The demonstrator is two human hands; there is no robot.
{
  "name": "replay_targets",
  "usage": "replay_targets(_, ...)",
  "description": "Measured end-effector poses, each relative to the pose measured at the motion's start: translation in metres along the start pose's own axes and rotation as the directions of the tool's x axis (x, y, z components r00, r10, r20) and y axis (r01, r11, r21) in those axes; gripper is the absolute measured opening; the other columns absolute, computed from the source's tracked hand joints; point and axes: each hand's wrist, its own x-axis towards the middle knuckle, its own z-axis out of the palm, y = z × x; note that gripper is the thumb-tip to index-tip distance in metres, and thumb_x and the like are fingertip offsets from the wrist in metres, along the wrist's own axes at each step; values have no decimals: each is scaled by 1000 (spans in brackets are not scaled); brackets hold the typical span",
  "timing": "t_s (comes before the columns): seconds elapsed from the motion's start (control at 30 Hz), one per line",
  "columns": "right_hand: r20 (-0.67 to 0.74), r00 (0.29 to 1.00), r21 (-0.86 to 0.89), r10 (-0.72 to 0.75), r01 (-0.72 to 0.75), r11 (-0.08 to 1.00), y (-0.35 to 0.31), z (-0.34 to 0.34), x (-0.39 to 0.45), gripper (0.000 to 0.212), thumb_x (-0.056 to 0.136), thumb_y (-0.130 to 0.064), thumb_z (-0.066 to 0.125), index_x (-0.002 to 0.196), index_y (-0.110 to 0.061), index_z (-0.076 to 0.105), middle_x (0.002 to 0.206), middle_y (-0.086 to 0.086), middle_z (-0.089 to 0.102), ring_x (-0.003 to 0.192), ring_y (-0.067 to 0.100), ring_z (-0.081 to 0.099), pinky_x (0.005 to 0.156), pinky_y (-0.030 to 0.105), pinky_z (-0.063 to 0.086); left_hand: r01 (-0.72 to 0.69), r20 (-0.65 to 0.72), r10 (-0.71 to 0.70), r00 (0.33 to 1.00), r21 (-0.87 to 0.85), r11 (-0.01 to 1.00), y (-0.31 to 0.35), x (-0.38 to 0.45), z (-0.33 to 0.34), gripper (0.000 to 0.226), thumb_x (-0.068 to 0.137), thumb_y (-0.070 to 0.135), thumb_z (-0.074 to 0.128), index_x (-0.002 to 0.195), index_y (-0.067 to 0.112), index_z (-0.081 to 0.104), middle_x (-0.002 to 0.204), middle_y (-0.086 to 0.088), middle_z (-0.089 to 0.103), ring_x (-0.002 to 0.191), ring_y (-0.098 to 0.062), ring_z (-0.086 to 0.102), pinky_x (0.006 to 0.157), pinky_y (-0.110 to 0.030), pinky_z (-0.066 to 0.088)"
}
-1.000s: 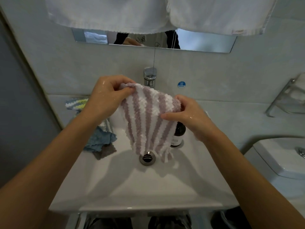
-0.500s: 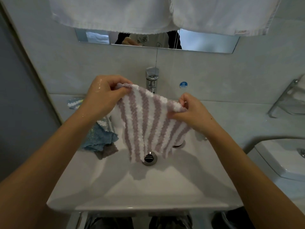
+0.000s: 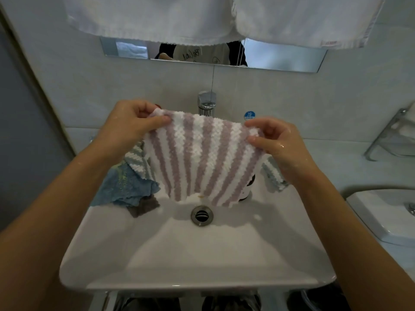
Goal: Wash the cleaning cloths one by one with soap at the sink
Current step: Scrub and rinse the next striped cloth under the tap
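Since a moment earlier, both my hands had drawn apart and the fluffy mauve-and-white striped cleaning cloth [image 3: 202, 158] had gone from a bunched fan to a flat spread sheet. Nearest me lay the front rim of the white ceramic sink [image 3: 197, 283], with the round metal drain [image 3: 201, 215] in the basin beyond it. Above the drain the striped cloth hung in the air, its lower edge clear of the basin. My left hand [image 3: 131, 126] pinched the upper left corner between thumb and curled fingers; my right hand [image 3: 274, 142] pinched the upper right corner the same way, and both were wet. On the sink's left edge sat a heap of cloths: a crumpled blue cloth [image 3: 125, 187] over a grey-brown one [image 3: 143, 206], with a grey-and-white striped cloth [image 3: 137, 158] behind. Another grey-and-white striped cloth [image 3: 272, 176] lay under my right wrist. A dark bottle with a white label [image 3: 247, 189] stood mostly hidden behind the held cloth. Farther back rose the chrome tap [image 3: 206, 104], then a blue round cold sticker [image 3: 249, 115] on the wall, a mirror strip [image 3: 280, 57] and white hanging towels [image 3: 157, 19].
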Motion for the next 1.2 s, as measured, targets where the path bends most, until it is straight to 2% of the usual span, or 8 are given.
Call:
replay_targets(0.2, -122, 991, -191, 58, -81, 978, 4, -4, 5, 11, 83, -8, 75, 80, -11, 65, 78, 7, 67, 70, 14, 65, 65, 23, 56, 170, 150, -155, 977, -95, 981, -5, 1, -11, 11, 89, 15, 61, 93, 11, 70, 77, -4, 67, 63, -11, 62, 60, -19, 53)
replay_targets(0.4, 10, 992, 23, 122, -122, 992, 2, -7, 5, 22, 97, -15, 57, 76, -17, 50, 80, -2, 62, 76, 11, 61, 71, 22, 53, 147, 159, -137, 978, -58, 987, -10, 4, -16, 17, 95, 14, 55, 85, 15, 68, 66, 7, 69, 61, -7, 62, 59, -18, 54)
replay_targets(0.53, -85, 989, -278, 117, -136, 951, 1, 0, 6, 21, 102, -31, 49, 82, -23, 45, 92, 1, 59, 89, 21, 61, 84, 40, 56, 71, 109, -78, 991, 63, 995, -3, 4, -11, 23, 101, 16, 49, 81, 16, 60, 66, 2, 64, 59, -8, 63, 61, -21, 58)
replay_targets(0.6, -173, 985, -329, 17, -74, 941, 0, 7, 6, 22, 101, -32, 51, 81, -27, 44, 85, -6, 55, 79, 12, 57, 75, 25, 53, 55, 59, -63, 996, 141, 989, -2, 4, -5, 22, 103, 20, 44, 85, 15, 55, 75, -4, 60, 66, -15, 62, 64, -27, 59)
replay_targets(0.73, -282, 954, 17, 101, -101, 995, -3, 15, 4, 6, 98, -27, 58, 95, -22, 56, 81, -3, 63, 66, 4, 61, 60, 18, 49, 128, 0, -128, 992, 64, 990, -4, 3, 6, 14, 102, 22, 47, 90, 19, 53, 77, -3, 57, 66, -18, 54, 63, -33, 51)
replay_targets(0.9, 9, 970, 405, 244, -226, 886, -2, 10, 1, 37, 88, -21, 65, 125, -25, 59, 102, 2, 65, 80, 10, 66, 69, 23, 55, 324, 131, -297, 946, -320, 890, 1, -5, 6, 23, 97, 30, 57, 113, 15, 61, 79, 4, 62, 69, -10, 56, 62, -29, 43)
replay_targets(1.03, 93, 993, 308, 68, -94, 947, -1, 2, 0, 50, 64, 6, 76, 101, -28, 74, 97, 1, 68, 86, 13, 66, 72, 24, 54, 219, 214, -155, 965, -321, 921, -2, -8, -1, 58, 75, -1, 72, 124, 26, 57, 84, -11, 62, 77, -25, 57, 74, -32, 45)
replay_targets(1.2, -4, 996, 96, -87, 87, 992, -6, 8, -1, 40, 84, 13, 62, 98, -22, 73, 65, -14, 63, 64, 3, 59, 63, 15, 47, -164, 98, 152, 984, 134, 977, -3, -13, 6, 46, 89, -12, 54, 114, 26, 60, 112, -13, 60, 95, -25, 61, 83, -30, 53)
